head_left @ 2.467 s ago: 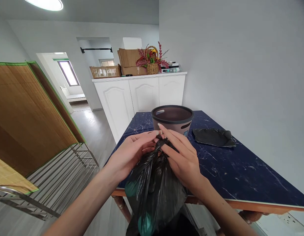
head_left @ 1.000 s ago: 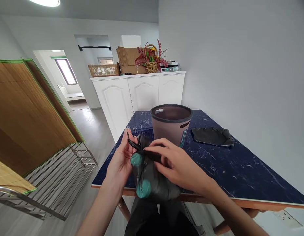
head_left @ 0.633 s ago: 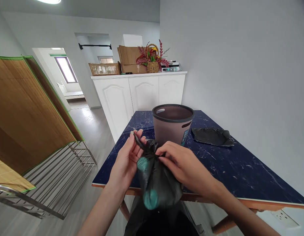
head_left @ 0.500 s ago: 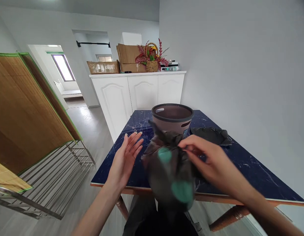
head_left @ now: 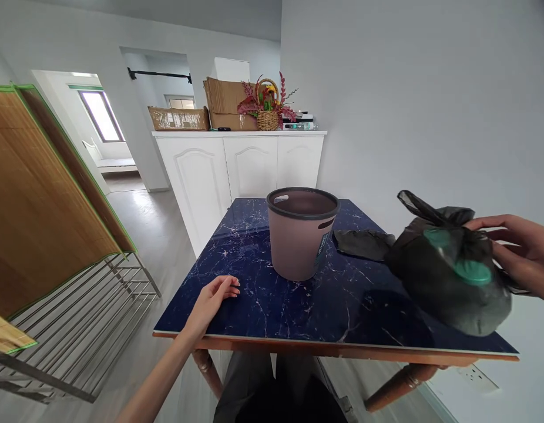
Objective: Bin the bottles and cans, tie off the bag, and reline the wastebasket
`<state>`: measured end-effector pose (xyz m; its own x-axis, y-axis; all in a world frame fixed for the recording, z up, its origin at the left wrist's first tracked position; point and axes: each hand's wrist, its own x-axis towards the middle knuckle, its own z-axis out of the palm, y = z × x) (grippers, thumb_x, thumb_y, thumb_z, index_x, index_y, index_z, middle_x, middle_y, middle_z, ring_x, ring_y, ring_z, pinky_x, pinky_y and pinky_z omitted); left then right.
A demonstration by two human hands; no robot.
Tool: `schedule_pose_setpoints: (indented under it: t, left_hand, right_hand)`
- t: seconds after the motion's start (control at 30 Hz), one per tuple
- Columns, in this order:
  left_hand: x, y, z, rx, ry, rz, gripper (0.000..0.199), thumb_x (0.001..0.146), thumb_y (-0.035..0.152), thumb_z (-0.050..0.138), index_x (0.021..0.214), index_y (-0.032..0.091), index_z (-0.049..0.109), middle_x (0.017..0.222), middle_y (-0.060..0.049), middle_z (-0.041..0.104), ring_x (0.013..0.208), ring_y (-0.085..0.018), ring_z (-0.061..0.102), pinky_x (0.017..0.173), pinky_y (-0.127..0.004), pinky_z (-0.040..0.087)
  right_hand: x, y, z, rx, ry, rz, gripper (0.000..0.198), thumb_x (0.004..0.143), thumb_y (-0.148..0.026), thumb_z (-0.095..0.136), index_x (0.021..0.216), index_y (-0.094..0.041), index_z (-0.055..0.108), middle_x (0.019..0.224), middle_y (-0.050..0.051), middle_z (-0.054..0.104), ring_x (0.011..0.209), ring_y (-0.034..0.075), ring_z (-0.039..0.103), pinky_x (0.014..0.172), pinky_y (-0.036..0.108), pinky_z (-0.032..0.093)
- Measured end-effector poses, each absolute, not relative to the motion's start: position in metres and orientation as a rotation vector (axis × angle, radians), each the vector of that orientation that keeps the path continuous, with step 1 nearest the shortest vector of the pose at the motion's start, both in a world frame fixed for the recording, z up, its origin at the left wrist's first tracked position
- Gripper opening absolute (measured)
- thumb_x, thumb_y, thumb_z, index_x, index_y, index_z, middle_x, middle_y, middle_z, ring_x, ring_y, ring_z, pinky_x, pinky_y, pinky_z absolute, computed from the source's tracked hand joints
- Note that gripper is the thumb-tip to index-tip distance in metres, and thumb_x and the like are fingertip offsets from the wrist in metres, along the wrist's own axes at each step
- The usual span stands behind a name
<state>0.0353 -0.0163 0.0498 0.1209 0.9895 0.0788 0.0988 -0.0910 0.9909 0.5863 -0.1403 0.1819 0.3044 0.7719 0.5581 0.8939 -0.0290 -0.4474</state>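
At the right, my right hand (head_left: 523,249) grips the gathered top of a tied black plastic bag (head_left: 448,294), a loose loop sticking up from its knot. Round green shapes show through the thin film; what they are I cannot tell. The full bag is over the right side of the table. My left hand (head_left: 217,296) is at the near left of the tabletop, fingers loosely curled in and holding nothing. Between the hands stands a brownish-pink trash can (head_left: 294,247) with a dark rim and cut-out handles. Behind the bag lies a flat folded black plastic bag (head_left: 364,244).
The blue marbled table (head_left: 254,294) has a wooden edge and meets the wall on the right. A white cabinet (head_left: 249,164) beyond it carries cardboard boxes (head_left: 179,119) and a flower basket (head_left: 268,120). A metal rack (head_left: 87,329) with bamboo mats stands left.
My right hand has carried the tied bag from in front of the trash can to the right. My left hand has lowered towards the tabletop and its fingers have curled in.
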Motion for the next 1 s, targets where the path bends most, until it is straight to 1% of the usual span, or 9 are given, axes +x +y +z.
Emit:
schedule_pose_setpoints:
  t: [0.1, 0.23, 0.3, 0.43, 0.6, 0.7, 0.77, 0.87, 1.0]
  left_hand:
    - [0.037, -0.017, 0.05, 1.462, 1.165, 1.111, 0.052, 0.087, 0.068, 0.074, 0.096, 0.018, 0.078, 0.098, -0.009, 0.076, 0.09, -0.024, 0.07, 0.091, -0.038, 0.059]
    - [0.037, -0.018, 0.049, 1.544, 1.174, 1.09, 0.05, 0.091, 0.069, 0.069, 0.096, 0.019, 0.077, 0.096, -0.008, 0.075, 0.09, -0.024, 0.07, 0.091, -0.037, 0.058]
    - [0.036, -0.019, 0.049, 1.583, 1.176, 1.067, 0.049, 0.091, 0.067, 0.069, 0.096, 0.019, 0.077, 0.096, -0.008, 0.075, 0.09, -0.024, 0.07, 0.091, -0.037, 0.058]
    - [0.035, -0.021, 0.049, 1.649, 1.185, 1.027, 0.044, 0.096, 0.063, 0.066, 0.097, 0.02, 0.077, 0.097, -0.007, 0.076, 0.091, -0.024, 0.07, 0.091, -0.037, 0.056]
    - [0.036, -0.024, 0.049, 1.739, 1.195, 1.002, 0.04, 0.101, 0.058, 0.061, 0.099, 0.021, 0.076, 0.099, -0.007, 0.076, 0.091, -0.023, 0.07, 0.09, -0.035, 0.056]
    - [0.038, -0.025, 0.049, 1.755, 1.199, 0.999, 0.04, 0.101, 0.058, 0.061, 0.098, 0.021, 0.075, 0.098, -0.007, 0.076, 0.09, -0.023, 0.07, 0.089, -0.034, 0.056]
    - [0.039, -0.025, 0.049, 1.768, 1.205, 1.0, 0.04, 0.1, 0.059, 0.061, 0.098, 0.021, 0.075, 0.098, -0.007, 0.076, 0.09, -0.023, 0.07, 0.089, -0.033, 0.056]
    - [0.039, -0.026, 0.048, 1.782, 1.213, 0.996, 0.04, 0.1, 0.059, 0.06, 0.098, 0.021, 0.075, 0.099, -0.006, 0.077, 0.09, -0.023, 0.07, 0.089, -0.034, 0.055]
    - [0.04, -0.025, 0.047, 1.791, 1.223, 0.987, 0.04, 0.1, 0.059, 0.06, 0.099, 0.022, 0.075, 0.098, -0.007, 0.077, 0.091, -0.024, 0.071, 0.09, -0.035, 0.055]
  right_hand:
    - [0.592, -0.131, 0.162, -1.833, -1.638, -0.22, 0.053, 0.101, -0.076, 0.041, 0.114, -0.03, 0.064, 0.104, 0.016, 0.075, 0.076, 0.023, 0.072, 0.066, 0.043, 0.052]
    - [0.585, -0.108, 0.12, -1.772, -1.788, -0.321, 0.028, 0.107, -0.05, 0.044, 0.113, -0.028, 0.06, 0.118, 0.015, 0.073, 0.092, 0.026, 0.074, 0.081, 0.043, 0.054]
    - [0.579, -0.097, 0.102, -1.8, -1.819, -0.378, 0.022, 0.107, -0.043, 0.045, 0.114, -0.029, 0.06, 0.12, 0.013, 0.073, 0.092, 0.027, 0.073, 0.076, 0.042, 0.053]
    - [0.57, -0.081, 0.079, -1.892, -1.891, -0.383, 0.024, 0.108, -0.041, 0.044, 0.113, -0.028, 0.063, 0.124, 0.009, 0.073, 0.091, 0.027, 0.073, 0.061, 0.038, 0.047]
    - [0.569, -0.072, 0.056, -1.968, -1.95, -0.363, 0.032, 0.107, -0.038, 0.042, 0.109, -0.025, 0.07, 0.12, 0.01, 0.074, 0.085, 0.027, 0.073, 0.053, 0.036, 0.041]
    - [0.569, -0.071, 0.044, -2.027, -1.94, -0.399, 0.033, 0.104, -0.038, 0.043, 0.109, -0.025, 0.073, 0.12, 0.011, 0.074, 0.081, 0.028, 0.073, 0.052, 0.037, 0.043]
    - [0.566, -0.074, 0.041, -2.026, -1.942, -0.439, 0.034, 0.102, -0.038, 0.043, 0.11, -0.024, 0.073, 0.12, 0.011, 0.074, 0.087, 0.031, 0.074, 0.058, 0.04, 0.05]
    - [0.552, -0.083, 0.045, -1.948, -1.948, -0.553, 0.037, 0.104, -0.036, 0.041, 0.121, -0.022, 0.07, 0.12, 0.014, 0.074, 0.104, 0.037, 0.072, 0.079, 0.049, 0.057]
    - [0.516, -0.098, 0.051, -1.788, -1.909, -0.553, 0.039, 0.105, -0.035, 0.044, 0.135, -0.019, 0.063, 0.128, 0.018, 0.071, 0.118, 0.04, 0.066, 0.099, 0.058, 0.054]
